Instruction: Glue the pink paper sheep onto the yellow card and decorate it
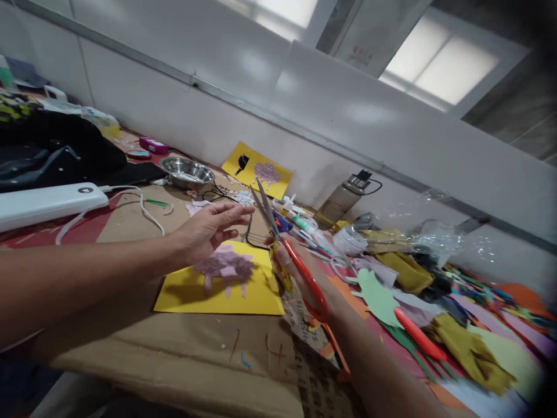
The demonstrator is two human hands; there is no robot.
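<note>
You have two hands (213, 229) (314, 266), one pair of scissors (302, 271) and two yellow sheets (183, 299) (251, 157) mid-frame, one bottle (339, 203) right of centre.

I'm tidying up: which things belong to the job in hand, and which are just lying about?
Apparently in the job: red-handled scissors, held in the right hand; yellow sheet; purple paper shape.

Probably just lying about: capped bottle; white corded device.

Red-handled scissors (300, 268) in the right grip (311, 261) — left grip (212, 227) near a yellow sheet (183, 297)
</note>
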